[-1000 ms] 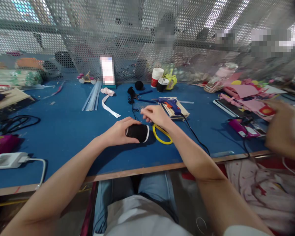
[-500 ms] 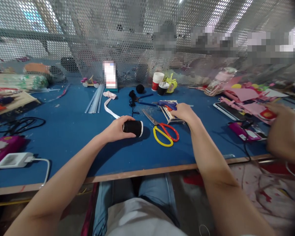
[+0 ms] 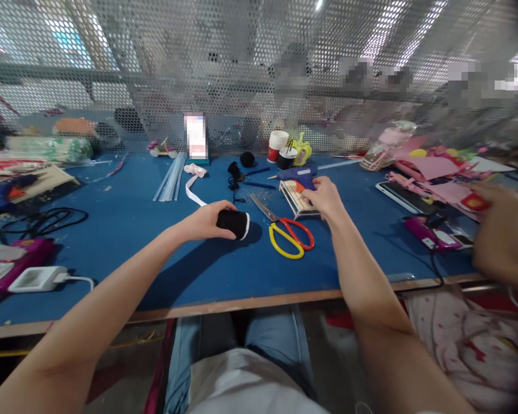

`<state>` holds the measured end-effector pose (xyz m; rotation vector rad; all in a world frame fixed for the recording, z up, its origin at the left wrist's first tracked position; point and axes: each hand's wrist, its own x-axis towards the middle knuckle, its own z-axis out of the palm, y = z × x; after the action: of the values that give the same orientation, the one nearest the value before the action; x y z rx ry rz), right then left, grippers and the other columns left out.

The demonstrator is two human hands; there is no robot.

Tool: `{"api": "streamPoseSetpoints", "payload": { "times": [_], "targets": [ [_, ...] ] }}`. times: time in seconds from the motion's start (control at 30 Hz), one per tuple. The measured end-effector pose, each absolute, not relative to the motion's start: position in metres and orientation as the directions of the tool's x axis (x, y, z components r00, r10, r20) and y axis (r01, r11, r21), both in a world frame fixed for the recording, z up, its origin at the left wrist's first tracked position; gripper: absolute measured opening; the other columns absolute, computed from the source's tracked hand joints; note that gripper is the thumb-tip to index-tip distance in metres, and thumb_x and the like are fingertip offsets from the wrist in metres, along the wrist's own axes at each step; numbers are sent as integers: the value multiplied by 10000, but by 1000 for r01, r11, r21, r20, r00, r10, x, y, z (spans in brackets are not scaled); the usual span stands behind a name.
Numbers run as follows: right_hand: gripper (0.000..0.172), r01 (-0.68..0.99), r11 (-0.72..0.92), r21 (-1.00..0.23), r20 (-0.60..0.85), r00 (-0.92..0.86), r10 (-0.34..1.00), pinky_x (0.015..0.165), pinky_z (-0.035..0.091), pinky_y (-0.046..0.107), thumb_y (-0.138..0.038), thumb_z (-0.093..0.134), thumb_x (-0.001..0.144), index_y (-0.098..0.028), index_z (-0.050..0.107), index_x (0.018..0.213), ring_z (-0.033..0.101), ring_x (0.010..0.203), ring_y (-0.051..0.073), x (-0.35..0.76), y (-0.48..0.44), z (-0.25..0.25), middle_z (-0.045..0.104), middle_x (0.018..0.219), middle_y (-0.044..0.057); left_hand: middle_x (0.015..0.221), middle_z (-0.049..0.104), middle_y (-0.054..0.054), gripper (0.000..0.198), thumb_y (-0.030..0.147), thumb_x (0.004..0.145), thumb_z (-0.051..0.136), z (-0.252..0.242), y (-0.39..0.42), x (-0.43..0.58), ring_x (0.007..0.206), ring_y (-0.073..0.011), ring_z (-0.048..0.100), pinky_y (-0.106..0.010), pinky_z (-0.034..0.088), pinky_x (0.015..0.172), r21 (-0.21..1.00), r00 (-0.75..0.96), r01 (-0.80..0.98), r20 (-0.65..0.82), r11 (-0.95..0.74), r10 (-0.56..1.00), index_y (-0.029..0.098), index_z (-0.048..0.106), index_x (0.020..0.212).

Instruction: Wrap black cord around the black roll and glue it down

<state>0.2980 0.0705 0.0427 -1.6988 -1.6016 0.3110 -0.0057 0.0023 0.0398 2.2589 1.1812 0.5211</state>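
Observation:
My left hand (image 3: 209, 220) is wrapped around a black-covered cup (image 3: 233, 224) with a white rim, lying on its side with the rim to the right. A white ribbon (image 3: 193, 187) trails behind that hand. My right hand (image 3: 323, 196) grips the handle of a blue-purple hot glue gun (image 3: 297, 173) with an orange trigger. Its nozzle points left and a clear glue stick juts out behind. Just under the gun stands a small wooden rack (image 3: 294, 198). Between my hands lie scissors (image 3: 287, 233) with one yellow and one red handle, blades partly apart.
Behind are pliers (image 3: 259, 183), black yarn (image 3: 247, 159), paper cups (image 3: 278, 144), clear glue sticks (image 3: 171, 179) and a propped phone (image 3: 196, 138). A purple power strip (image 3: 21, 261) is at left. At right, a co-worker's arm (image 3: 503, 241) reaches over pink pieces near another phone (image 3: 403, 197).
My right hand has raised the glue gun slightly off the wooden rack, and the glue stick at its back shows more. My left hand keeps its hold on the cup.

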Motion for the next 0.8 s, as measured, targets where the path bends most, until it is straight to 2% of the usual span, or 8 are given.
{"api": "streamPoseSetpoints", "payload": {
  "times": [0.1,0.13,0.2,0.27,0.43,0.53,0.67,0.8],
  "targets": [
    [169,509,126,-852,211,112,971,514,415,236,-209,613,626,-144,537,761,527,552,117,288,57,55,590,645,12,1052,581,-67,584,388,626,693,28,4,-16,908,-214,578,-322,467,777,727,501,542,121,-420,857,188,467,1126],
    [129,460,149,-875,185,34,982,483,396,224,-228,612,640,-150,522,691,494,501,99,284,51,59,556,574,-7,1057,576,-68,596,389,623,697,23,5,-19,913,-211,574,-322,467,782,752,482,516,141,-411,864,187,463,1131],
    [186,427,204,-881,172,-111,979,459,381,216,-283,616,670,-155,498,602,458,455,80,273,39,67,510,496,-21,1047,575,-66,592,395,628,696,15,4,-23,922,-207,565,-326,463,800,775,448,490,170,-400,877,183,463,1129],
    [221,426,246,-871,162,-223,961,457,391,218,-331,623,686,-147,525,610,459,445,78,262,26,70,507,484,-19,1030,576,-66,603,400,623,700,10,2,-25,914,-206,563,-330,464,797,794,436,466,178,-391,882,178,459,1129],
    [238,396,259,-881,87,-403,911,441,422,219,-357,596,724,-134,608,806,498,469,84,240,3,65,598,611,18,976,576,-48,577,426,651,672,15,-4,-26,842,-178,560,-301,469,738,790,439,472,174,-391,881,184,463,1131],
    [213,487,282,-827,62,-420,906,421,424,239,-369,587,726,-159,594,695,492,421,98,237,-3,61,568,515,0,996,579,-54,553,448,672,646,19,-4,-27,846,-181,558,-294,467,728,763,437,511,167,-396,884,183,480,1128],
    [314,603,337,-723,92,-399,912,437,428,269,-382,566,737,-195,479,500,489,388,116,240,-7,62,525,429,-10,1004,591,-58,556,473,683,625,19,-2,-30,847,-185,565,-291,463,728,745,423,542,158,-389,892,175,490,1133],
    [242,684,453,-572,200,-419,886,506,426,271,-359,557,744,-191,523,574,522,488,131,243,-10,61,567,522,-7,987,601,-48,552,492,686,613,19,-1,-31,832,-184,568,-295,457,729,723,415,580,136,-376,900,185,502,1130]
  ]
}}
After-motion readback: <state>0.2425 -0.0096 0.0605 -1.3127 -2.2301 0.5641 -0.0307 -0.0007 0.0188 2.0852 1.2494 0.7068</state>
